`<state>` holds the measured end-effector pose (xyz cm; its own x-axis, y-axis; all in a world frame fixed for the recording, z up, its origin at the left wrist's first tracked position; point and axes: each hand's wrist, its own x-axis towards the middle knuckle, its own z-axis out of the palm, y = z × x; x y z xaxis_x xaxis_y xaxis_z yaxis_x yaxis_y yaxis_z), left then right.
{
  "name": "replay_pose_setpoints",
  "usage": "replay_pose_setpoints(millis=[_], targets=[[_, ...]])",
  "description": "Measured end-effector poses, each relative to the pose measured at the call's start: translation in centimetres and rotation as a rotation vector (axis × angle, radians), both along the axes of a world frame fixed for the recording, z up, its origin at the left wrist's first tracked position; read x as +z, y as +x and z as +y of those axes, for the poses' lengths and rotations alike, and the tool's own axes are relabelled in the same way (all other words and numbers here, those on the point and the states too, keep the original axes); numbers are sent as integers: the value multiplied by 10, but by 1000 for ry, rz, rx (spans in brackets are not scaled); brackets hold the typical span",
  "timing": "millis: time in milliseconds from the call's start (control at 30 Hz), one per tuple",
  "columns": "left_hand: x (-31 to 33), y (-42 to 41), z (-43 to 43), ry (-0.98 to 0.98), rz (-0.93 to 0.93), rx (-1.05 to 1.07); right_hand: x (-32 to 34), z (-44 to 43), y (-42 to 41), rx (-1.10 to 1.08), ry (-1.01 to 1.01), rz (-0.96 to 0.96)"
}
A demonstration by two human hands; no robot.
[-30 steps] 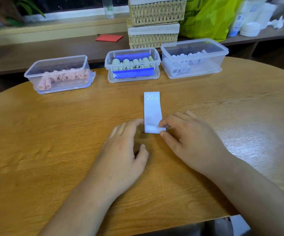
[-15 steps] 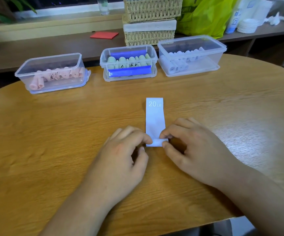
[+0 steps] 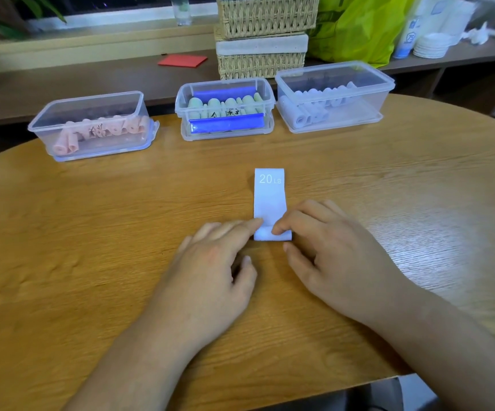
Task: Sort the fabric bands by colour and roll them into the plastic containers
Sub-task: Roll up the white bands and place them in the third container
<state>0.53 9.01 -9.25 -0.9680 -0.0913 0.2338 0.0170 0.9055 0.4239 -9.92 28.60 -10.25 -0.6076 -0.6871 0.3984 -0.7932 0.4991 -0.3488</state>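
A pale blue fabric band (image 3: pixel 270 200) marked "20 LB" lies flat on the wooden table (image 3: pixel 92 232), its near end curled into a small roll. My left hand (image 3: pixel 210 274) touches the roll's left side with straight fingertips, the thumb held apart. My right hand (image 3: pixel 335 256) has its index finger on top of the roll and its thumb at the near edge, pinching it. Three clear plastic containers stand behind: the left container (image 3: pixel 92 106) holds pink rolls, the middle container (image 3: pixel 225 84) green rolls, and the right container (image 3: pixel 335 72) pale blue rolls.
Two stacked wicker baskets (image 3: pixel 264 40) and a green bag (image 3: pixel 359 28) stand on the shelf behind the containers, with a red card (image 3: pixel 182 60) to their left. The table's near edge runs just below my forearms.
The band's near end has gone from flat to a small roll under my fingertips. My left fingers have straightened against it. The view has shifted slightly.
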Motion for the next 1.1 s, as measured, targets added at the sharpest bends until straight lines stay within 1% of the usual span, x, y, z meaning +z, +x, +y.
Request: replay_pose_setpoints(millis=[200,500,700,933,1100], targets=[[0,1,2,100,22,41,-2,-7,-4,-50,16,15],[0,3,3,195,36,55,3,-2,-1,-22,-68,-40],[-1,2,0,157,62,26,5,2,7,14,-43,-49],[1,3,2,125,131,-67,2,0,5,-41,-61,-59],[-2,0,-1,89,65,-64,-5,-1,2,-113,-14,34]])
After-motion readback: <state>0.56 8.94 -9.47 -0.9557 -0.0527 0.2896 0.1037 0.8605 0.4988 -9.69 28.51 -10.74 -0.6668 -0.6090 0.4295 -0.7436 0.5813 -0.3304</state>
